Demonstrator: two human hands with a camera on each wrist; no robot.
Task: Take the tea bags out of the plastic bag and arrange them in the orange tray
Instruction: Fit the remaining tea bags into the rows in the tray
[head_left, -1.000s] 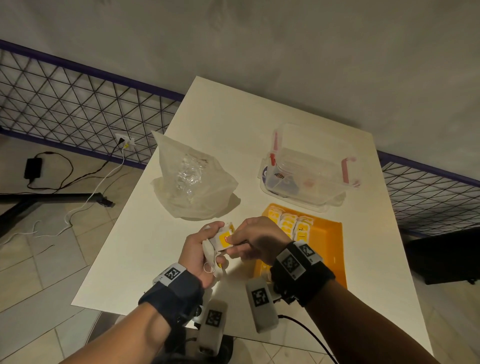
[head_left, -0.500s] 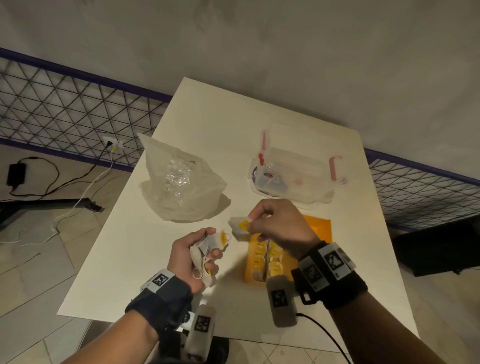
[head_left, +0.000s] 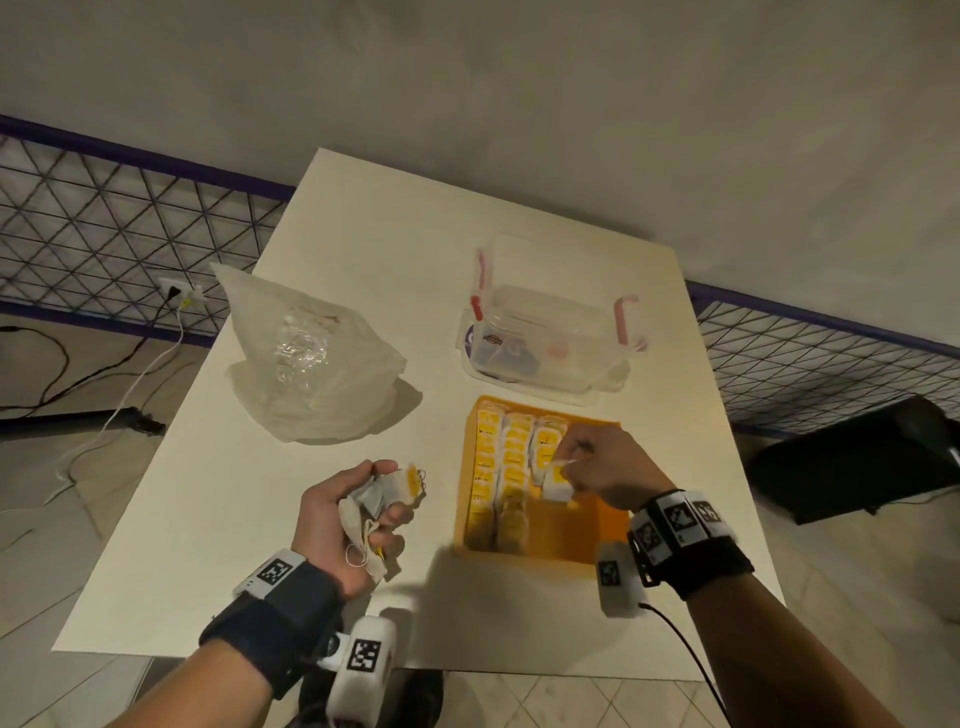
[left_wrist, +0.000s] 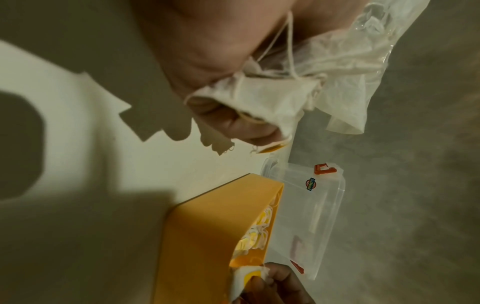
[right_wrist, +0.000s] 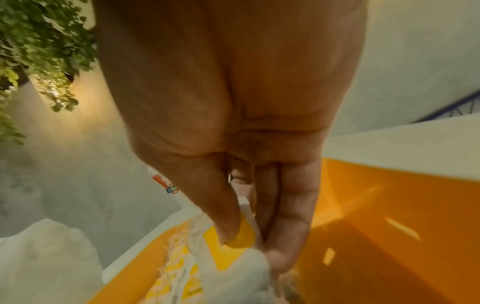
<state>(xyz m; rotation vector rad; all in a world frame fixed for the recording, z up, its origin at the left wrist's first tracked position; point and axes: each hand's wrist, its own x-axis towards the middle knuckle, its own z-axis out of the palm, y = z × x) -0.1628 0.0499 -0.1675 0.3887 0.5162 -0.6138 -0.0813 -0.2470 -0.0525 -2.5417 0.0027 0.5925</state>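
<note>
Setting one tea bag at the near end of the third row

The right hand (head_left: 605, 470) pinches a white paper tea bag with a yellow tag (head_left: 557, 480) between thumb and fingertips (right_wrist: 278, 259), low inside the orange plastic tray (head_left: 571, 535). Best to lower it upright, just behind the row beyond the fingertips, then release. The left hand (head_left: 348, 525) curls round a bunch of spare tea bags (head_left: 384, 493); the crumpled clear plastic bag (head_left: 311, 364) lies beyond its fingers.

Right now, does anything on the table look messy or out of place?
Mostly no. The tea bags in the orange tray stand in neat rows. Only the bunch of tea bags that the left hand grips looks crumpled, with strings hanging loose. The right hand pinches one tea bag over the third row.
</note>
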